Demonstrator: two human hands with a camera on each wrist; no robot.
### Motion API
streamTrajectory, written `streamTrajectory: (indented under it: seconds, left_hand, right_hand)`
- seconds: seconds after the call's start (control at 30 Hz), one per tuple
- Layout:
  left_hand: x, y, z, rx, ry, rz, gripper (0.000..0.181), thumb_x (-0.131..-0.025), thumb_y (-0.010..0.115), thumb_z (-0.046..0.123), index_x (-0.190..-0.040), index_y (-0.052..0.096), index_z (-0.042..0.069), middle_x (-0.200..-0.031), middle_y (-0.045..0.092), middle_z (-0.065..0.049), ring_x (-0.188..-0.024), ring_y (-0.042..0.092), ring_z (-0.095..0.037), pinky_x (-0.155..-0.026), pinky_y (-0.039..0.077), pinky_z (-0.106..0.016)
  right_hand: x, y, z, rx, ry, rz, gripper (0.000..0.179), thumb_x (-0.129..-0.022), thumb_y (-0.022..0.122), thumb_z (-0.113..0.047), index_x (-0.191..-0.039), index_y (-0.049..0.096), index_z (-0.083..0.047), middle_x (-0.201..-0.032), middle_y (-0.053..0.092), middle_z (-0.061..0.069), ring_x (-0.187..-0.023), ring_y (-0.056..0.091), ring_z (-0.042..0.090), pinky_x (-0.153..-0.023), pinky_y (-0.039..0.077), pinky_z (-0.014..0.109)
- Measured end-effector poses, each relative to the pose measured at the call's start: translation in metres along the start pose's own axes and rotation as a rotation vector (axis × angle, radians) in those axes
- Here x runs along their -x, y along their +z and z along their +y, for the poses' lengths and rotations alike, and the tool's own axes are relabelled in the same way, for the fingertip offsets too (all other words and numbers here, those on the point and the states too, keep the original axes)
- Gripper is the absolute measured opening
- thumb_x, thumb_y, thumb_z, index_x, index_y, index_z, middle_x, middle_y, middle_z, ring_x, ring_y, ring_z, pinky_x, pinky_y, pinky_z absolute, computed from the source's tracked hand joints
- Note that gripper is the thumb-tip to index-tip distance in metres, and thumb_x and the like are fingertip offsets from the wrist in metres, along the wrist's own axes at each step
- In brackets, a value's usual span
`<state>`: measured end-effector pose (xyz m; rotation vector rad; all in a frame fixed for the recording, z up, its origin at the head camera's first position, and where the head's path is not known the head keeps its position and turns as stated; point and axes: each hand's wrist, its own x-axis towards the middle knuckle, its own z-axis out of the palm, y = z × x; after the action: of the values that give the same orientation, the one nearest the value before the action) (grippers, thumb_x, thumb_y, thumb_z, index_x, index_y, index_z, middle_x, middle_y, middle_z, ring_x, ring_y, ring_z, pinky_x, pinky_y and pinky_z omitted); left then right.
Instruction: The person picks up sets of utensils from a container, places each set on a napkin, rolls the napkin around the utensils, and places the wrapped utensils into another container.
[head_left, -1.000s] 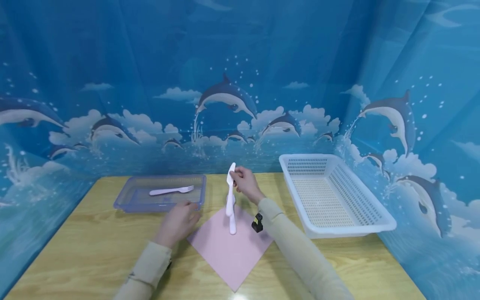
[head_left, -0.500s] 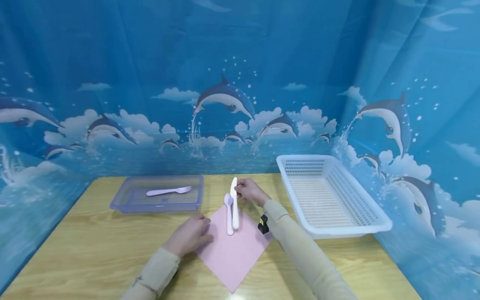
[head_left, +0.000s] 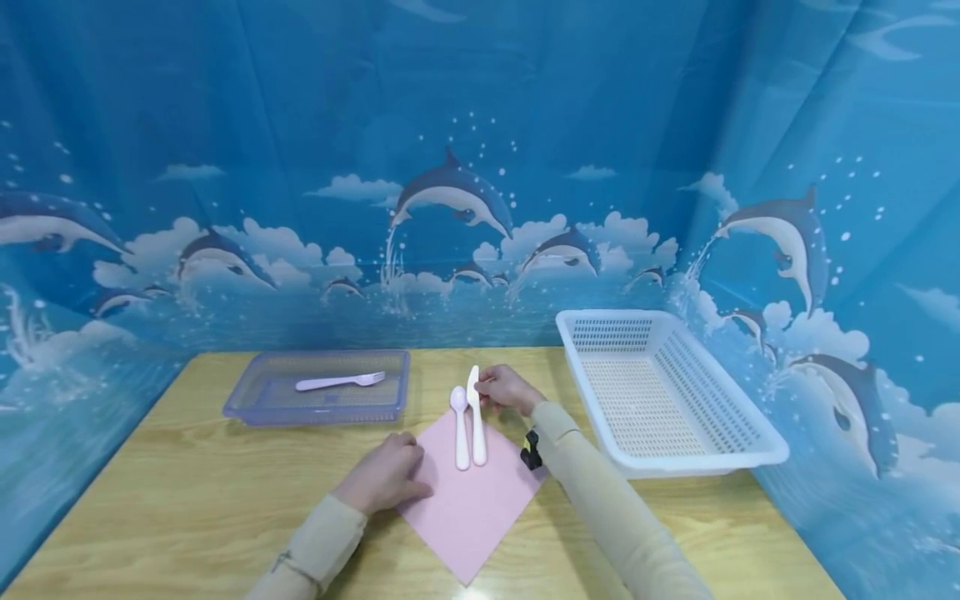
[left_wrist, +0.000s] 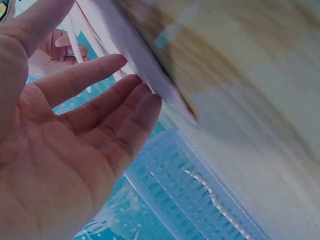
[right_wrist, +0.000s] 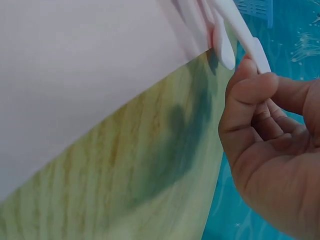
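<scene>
A pink square napkin (head_left: 468,517) lies cornerwise on the wooden table. On its far part rests a pale purple spoon (head_left: 461,429), bowl end away from me. Just right of the spoon and nearly parallel is a white knife (head_left: 476,417). My right hand (head_left: 512,389) pinches the knife's blade end between thumb and index finger, which the right wrist view shows with the blade (right_wrist: 258,55) at the fingertips. My left hand (head_left: 381,475) is at the napkin's left corner. In the left wrist view its extended fingertips (left_wrist: 150,102) meet the napkin's edge.
A translucent purple tray (head_left: 242,410) stands at the back left with a pale purple fork (head_left: 337,382) in it. At the back right is a white perforated basket (head_left: 693,461). A blue dolphin-print curtain (head_left: 450,100) encloses the table's back and sides.
My right hand has brought the knife down and to the right, from over the spoon to beside it. My left hand has moved from near the tray to the napkin's left corner.
</scene>
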<state>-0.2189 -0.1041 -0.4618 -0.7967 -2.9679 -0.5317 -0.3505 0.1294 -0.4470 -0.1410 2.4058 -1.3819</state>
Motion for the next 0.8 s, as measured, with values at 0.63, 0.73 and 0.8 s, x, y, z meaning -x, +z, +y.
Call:
streamTrajectory:
  seconds: [0.63, 0.73, 0.8]
  left_hand:
    - [0.000, -0.002, 0.003, 0.023, -0.032, -0.026, 0.039, -0.070, 0.086, 0.030, -0.090, 0.070, 0.001, -0.109, 0.065, -0.020, -0.092, 0.062, -0.032, -0.086, 0.055, -0.047]
    - [0.000, -0.001, 0.002, 0.018, -0.031, -0.028, 0.038, -0.069, 0.086, 0.030, -0.089, 0.070, 0.002, -0.109, 0.065, -0.021, -0.092, 0.062, -0.032, -0.085, 0.055, -0.047]
    - [0.000, -0.001, 0.002, 0.013, -0.029, -0.027, 0.038, -0.070, 0.086, 0.031, -0.088, 0.070, 0.002, -0.109, 0.065, -0.021, -0.092, 0.062, -0.032, -0.085, 0.055, -0.048]
  right_hand:
    - [-0.001, 0.012, 0.001, 0.009, 0.043, -0.027, 0.027, -0.100, 0.053, -0.012, -0.121, 0.059, 0.004, -0.079, 0.065, 0.007, -0.065, 0.058, 0.011, -0.053, 0.046, 0.020]
    - [-0.002, 0.012, 0.002, 0.013, 0.053, -0.034, 0.023, -0.100, 0.053, -0.013, -0.115, 0.062, 0.002, -0.079, 0.065, 0.007, -0.065, 0.058, 0.012, -0.054, 0.047, 0.020]
    - [-0.002, 0.012, 0.002, 0.019, 0.053, -0.040, 0.019, -0.100, 0.053, -0.012, -0.111, 0.063, 0.000, -0.078, 0.065, 0.007, -0.065, 0.058, 0.011, -0.054, 0.047, 0.021]
